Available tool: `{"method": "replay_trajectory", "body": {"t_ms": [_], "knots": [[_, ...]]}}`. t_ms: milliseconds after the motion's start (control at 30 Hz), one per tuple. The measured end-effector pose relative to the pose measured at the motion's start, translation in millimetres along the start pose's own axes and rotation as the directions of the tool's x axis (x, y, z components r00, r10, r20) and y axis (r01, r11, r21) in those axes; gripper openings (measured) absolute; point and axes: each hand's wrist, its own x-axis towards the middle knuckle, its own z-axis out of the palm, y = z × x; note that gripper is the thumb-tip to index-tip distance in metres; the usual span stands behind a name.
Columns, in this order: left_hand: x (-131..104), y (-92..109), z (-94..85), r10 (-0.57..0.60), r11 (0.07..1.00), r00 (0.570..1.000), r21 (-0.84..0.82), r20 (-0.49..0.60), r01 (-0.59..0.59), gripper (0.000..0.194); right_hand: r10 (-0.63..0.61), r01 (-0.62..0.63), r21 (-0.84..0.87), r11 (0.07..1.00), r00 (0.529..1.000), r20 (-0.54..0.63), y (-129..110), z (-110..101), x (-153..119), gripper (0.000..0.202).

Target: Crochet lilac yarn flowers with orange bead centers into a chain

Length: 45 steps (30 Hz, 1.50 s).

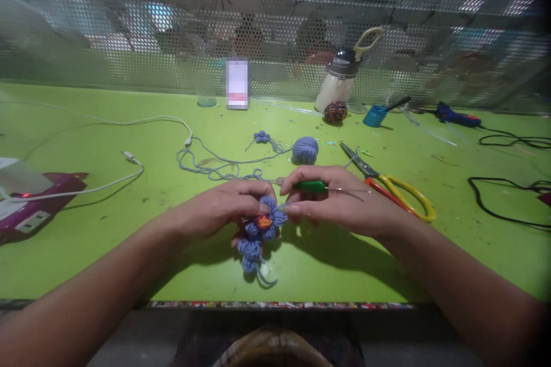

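My left hand is closed on a blue crocheted piece that has petals and an orange centre. A short tail of yarn curls from its lower end. My right hand is closed around a green-handled crochet hook, whose metal shaft points right, away from the piece. The right fingertips also pinch at the yarn beside the upper petals. Beyond the hands sit a blue yarn ball and a small blue crocheted flower, with loose yarn looping to the left.
Yellow-and-red scissors lie by my right wrist. Behind are a bottle, a dark multicoloured yarn ball, a blue container, a glue gun and a phone. A purple power strip and white cables lie left.
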Motion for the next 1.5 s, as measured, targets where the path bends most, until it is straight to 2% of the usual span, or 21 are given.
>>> {"method": "replay_trajectory", "body": {"t_ms": [100,167,233,300,400,433,467,500,533,667,767,833,900,1000,1100,1200,1300,1500], "knots": [[1,0,-0.6,-0.011,1.0,1.0,0.011,-0.013,0.011,0.007,-0.007,0.007,0.017,1.0,0.999,-0.046,-4,-6,-2,0.011],[2,0,-1.2,-0.015,1.0,1.0,0.02,-0.013,0.015,0.007,-0.081,0.078,-0.031,0.996,0.99,-0.118,-7,-9,-2,0.011],[2,0,-1.5,-0.013,1.0,1.0,0.027,-0.003,0.013,0.007,-0.188,0.162,-0.134,0.978,0.958,-0.217,-8,-11,-1,0.01],[2,0,-1.0,-0.002,1.0,1.0,0.027,0.007,0.002,0.006,-0.312,0.231,-0.259,0.938,0.888,-0.338,-9,-12,-1,0.009],[2,0,0.6,0.007,1.0,1.0,0.0,0.0,-0.007,0.006,-0.478,0.246,-0.454,0.857,0.709,-0.518,-11,-12,-4,0.004],[3,0,0.9,0.007,1.0,1.0,-0.008,0.003,-0.007,0.007,-0.518,0.238,-0.502,0.831,0.659,-0.546,-12,-12,-6,0.003],[3,0,1.0,0.008,1.0,1.0,-0.013,0.008,-0.008,0.007,-0.541,0.23,-0.532,0.815,0.633,-0.554,-13,-11,-9,0.002],[3,0,0.8,0.012,1.0,1.0,-0.014,0.015,-0.011,0.008,-0.545,0.226,-0.544,0.808,0.636,-0.546,-14,-9,-12,0.004],[3,-1,0.2,0.017,1.0,1.0,-0.011,0.022,-0.016,0.01,-0.533,0.224,-0.543,0.809,0.668,-0.519,-14,-7,-14,0.005],[5,-3,-3.6,0.039,0.999,0.999,-0.001,0.016,-0.039,0.016,-0.381,0.201,-0.477,0.856,0.869,-0.317,-11,3,-17,0.013],[5,-4,-5.3,0.054,0.998,0.998,-0.013,0.02,-0.054,0.018,-0.275,0.166,-0.386,0.907,0.929,-0.247,-4,7,-12,0.012],[5,-5,-5.4,0.063,0.998,0.997,-0.032,0.035,-0.062,0.017,-0.192,0.124,-0.25,0.96,0.944,-0.268,2,10,-8,0.005],[5,-4,-5.1,0.074,0.996,0.996,-0.05,0.048,-0.071,0.016,-0.063,0.062,-0.01,0.998,0.957,-0.283,7,13,-4,0.011],[6,-5,-4.7,0.089,0.993,0.994,-0.079,0.067,-0.084,0.017,0.089,-0.016,0.318,0.948,0.972,-0.217,13,20,-1,0.022],[8,-5,-4.6,0.098,0.989,0.991,-0.118,0.088,-0.087,0.018,0.132,-0.055,0.459,0.887,0.982,-0.138,17,25,1,0.027],[8,-6,-4.2,0.102,0.987,0.991,-0.136,0.084,-0.091,0.017,0.164,-0.09,0.503,0.859,0.981,-0.104,20,26,2,0.028],[8,-6,-4.5,0.111,0.987,0.992,-0.126,0.061,-0.102,0.017,0.148,-0.074,0.479,0.875,0.982,-0.12,22,24,2,0.025],[6,1,-10.6,0.166,0.984,0.98,-0.048,-0.113,-0.172,0.009,0.083,-0.008,0.298,0.955,0.967,-0.239,24,21,1,0.02]]}}
